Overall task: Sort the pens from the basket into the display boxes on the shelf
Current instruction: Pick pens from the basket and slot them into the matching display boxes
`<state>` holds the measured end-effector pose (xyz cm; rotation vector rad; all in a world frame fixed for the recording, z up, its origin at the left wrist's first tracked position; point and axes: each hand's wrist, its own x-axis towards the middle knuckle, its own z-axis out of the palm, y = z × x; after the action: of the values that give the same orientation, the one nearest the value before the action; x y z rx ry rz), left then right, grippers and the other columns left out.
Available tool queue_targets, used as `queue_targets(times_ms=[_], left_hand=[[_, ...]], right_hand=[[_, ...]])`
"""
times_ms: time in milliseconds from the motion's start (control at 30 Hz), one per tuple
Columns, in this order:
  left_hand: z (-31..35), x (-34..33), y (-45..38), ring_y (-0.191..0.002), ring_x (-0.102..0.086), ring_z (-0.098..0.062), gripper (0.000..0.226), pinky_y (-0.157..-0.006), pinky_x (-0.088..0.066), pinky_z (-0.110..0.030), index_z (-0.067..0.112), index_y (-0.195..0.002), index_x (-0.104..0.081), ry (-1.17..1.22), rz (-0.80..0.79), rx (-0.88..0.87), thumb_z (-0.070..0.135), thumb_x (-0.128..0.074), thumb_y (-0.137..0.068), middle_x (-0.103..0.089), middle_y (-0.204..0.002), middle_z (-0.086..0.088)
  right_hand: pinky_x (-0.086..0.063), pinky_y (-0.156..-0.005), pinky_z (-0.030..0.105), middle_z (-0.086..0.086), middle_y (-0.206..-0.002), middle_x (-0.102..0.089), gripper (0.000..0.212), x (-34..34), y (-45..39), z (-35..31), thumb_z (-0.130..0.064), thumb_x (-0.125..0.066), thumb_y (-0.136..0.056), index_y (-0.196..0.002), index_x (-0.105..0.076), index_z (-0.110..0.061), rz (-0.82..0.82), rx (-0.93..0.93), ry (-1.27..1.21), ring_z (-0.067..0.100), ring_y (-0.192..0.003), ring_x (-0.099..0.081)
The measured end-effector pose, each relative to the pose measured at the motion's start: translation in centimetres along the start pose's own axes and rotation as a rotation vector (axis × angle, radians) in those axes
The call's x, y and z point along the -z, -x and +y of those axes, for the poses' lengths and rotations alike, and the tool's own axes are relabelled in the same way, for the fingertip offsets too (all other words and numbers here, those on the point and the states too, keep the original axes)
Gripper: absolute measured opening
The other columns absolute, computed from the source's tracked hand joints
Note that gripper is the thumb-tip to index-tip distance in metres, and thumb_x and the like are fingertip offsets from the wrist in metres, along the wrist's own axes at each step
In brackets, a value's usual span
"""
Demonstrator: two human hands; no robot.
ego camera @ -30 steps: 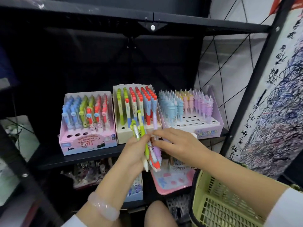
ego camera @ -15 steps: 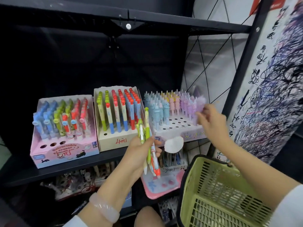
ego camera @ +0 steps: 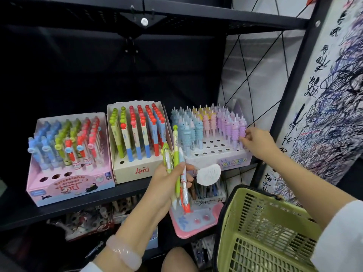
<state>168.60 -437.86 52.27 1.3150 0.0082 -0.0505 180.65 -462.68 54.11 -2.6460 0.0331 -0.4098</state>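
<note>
While the left hand [ego camera: 167, 185] gripped the unsorted pens [ego camera: 179, 173] as stock, the right hand [ego camera: 255, 143] pinched a purple pen [ego camera: 242, 130] at the unicorn box's [ego camera: 218, 160] right edge, apparently seating it; basket [ego camera: 261, 228] hung on the forearm.

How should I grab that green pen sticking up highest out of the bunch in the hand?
Pinch the green pen by its bare upper barrel, just below the round cap, coming from above. It stands upright, taller than the others in the left hand, so only its top is free; fingers and neighbouring pens crowd the lower part.
</note>
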Motion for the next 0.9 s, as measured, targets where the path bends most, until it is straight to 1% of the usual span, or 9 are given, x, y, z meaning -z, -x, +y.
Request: queue_targets(times_ms=[67,200,233,333,400,500,667,767,900], left_hand=[[-0.1,0.4,0.0,-0.047,-0.057,-0.009,0.024,-0.05,-0.05,-0.018,0.002,-0.087,-0.064,-0.008,0.011,-0.011,0.014,-0.047,-0.096,-0.064,-0.055,-0.001],[-0.4,0.8,0.2,-0.052,-0.059,-0.007,0.016,-0.052,-0.051,-0.019,0.008,-0.089,-0.063,-0.054,0.013,-0.04,0.014,-0.049,-0.095,-0.068,-0.06,0.003],[-0.4,0.7,0.2,-0.052,-0.059,-0.006,0.014,-0.052,-0.051,-0.019,0.007,-0.09,-0.062,-0.075,0.005,-0.046,0.013,-0.05,-0.095,-0.068,-0.061,0.005],[-0.5,0.8,0.6,-0.053,-0.06,-0.006,0.012,-0.052,-0.049,-0.018,0.008,-0.096,-0.061,-0.117,-0.005,-0.059,0.014,-0.05,-0.095,-0.068,-0.06,0.007],[-0.4,1.4,0.9,-0.054,-0.06,-0.007,0.011,-0.052,-0.049,-0.019,0.01,-0.101,-0.058,-0.109,0.001,-0.08,0.014,-0.05,-0.095,-0.068,-0.063,0.006],[-0.2,3.3,1.4,-0.054,-0.058,-0.006,0.011,-0.052,-0.048,-0.019,0.009,-0.101,-0.057,-0.12,0.033,-0.097,0.015,-0.05,-0.095,-0.067,-0.065,0.007],[-0.3,7.7,2.8,-0.05,-0.053,-0.006,0.017,-0.05,-0.046,-0.018,0.003,-0.103,-0.055,-0.122,0.114,-0.086,0.016,-0.048,-0.096,-0.063,-0.059,0.007],[-0.1,10.1,3.7,-0.052,-0.053,-0.008,0.014,-0.052,-0.046,-0.022,0.009,-0.093,-0.058,-0.117,0.229,-0.122,0.016,-0.046,-0.097,-0.064,-0.069,0.003],[0.2,12.4,4.4,-0.049,-0.053,-0.006,0.02,-0.048,-0.045,-0.017,0.004,-0.093,-0.059,-0.102,0.305,-0.166,0.016,-0.044,-0.097,-0.063,-0.06,0.005]], right_hand=[[-0.038,-0.067,0.028,0.01,-0.089,-0.061,0.022,0.2,0.7,-0.3,-0.021,-0.061,-0.088,-0.103,-0.056,-0.004,0.03,-0.029,-0.023,0.028,-0.083,-0.058],[-0.037,-0.06,0.027,-0.001,-0.087,-0.056,0.024,0.6,3.3,-4.4,-0.026,-0.058,-0.089,-0.107,-0.055,-0.011,0.307,0.087,-0.192,0.018,-0.079,-0.053],[-0.038,-0.06,0.023,-0.006,-0.084,-0.058,0.019,0.5,4.0,-6.3,-0.028,-0.057,-0.09,-0.103,-0.058,-0.014,0.214,0.148,-0.311,0.011,-0.077,-0.054],[-0.042,-0.057,0.01,-0.016,-0.081,-0.061,0.013,-0.4,6.6,-12.0,-0.038,-0.056,-0.089,-0.084,-0.062,-0.028,-0.315,0.195,-0.617,-0.008,-0.068,-0.055],[-0.041,-0.053,0.007,-0.014,-0.071,-0.06,0.016,-1.4,7.5,-14.1,-0.032,-0.059,-0.089,-0.076,-0.064,-0.025,-0.437,0.203,-0.704,-0.01,-0.057,-0.052],[-0.04,-0.059,0.011,-0.005,-0.071,-0.058,0.02,-1.9,7.0,-16.5,-0.025,-0.054,-0.093,-0.077,-0.06,-0.016,-0.313,0.223,-0.77,-0.003,-0.06,-0.052],[-0.048,-0.055,0.016,0.001,-0.071,-0.061,0.013,-1.1,5.4,-21.5,-0.019,-0.047,-0.097,-0.087,-0.05,-0.012,0.093,0.299,-0.954,0.001,-0.056,-0.056],[-0.053,-0.059,0.024,0.002,-0.07,-0.062,0.011,-3.1,6.8,-24.1,-0.017,-0.049,-0.095,-0.085,-0.047,-0.014,0.091,0.466,-0.809,0.004,-0.06,-0.061],[-0.05,-0.069,0.046,0.016,-0.077,-0.063,0.015,-6.6,8.3,-25.2,-0.016,-0.05,-0.095,-0.092,-0.049,-0.002,-0.009,0.543,-0.611,0.027,-0.072,-0.063]])
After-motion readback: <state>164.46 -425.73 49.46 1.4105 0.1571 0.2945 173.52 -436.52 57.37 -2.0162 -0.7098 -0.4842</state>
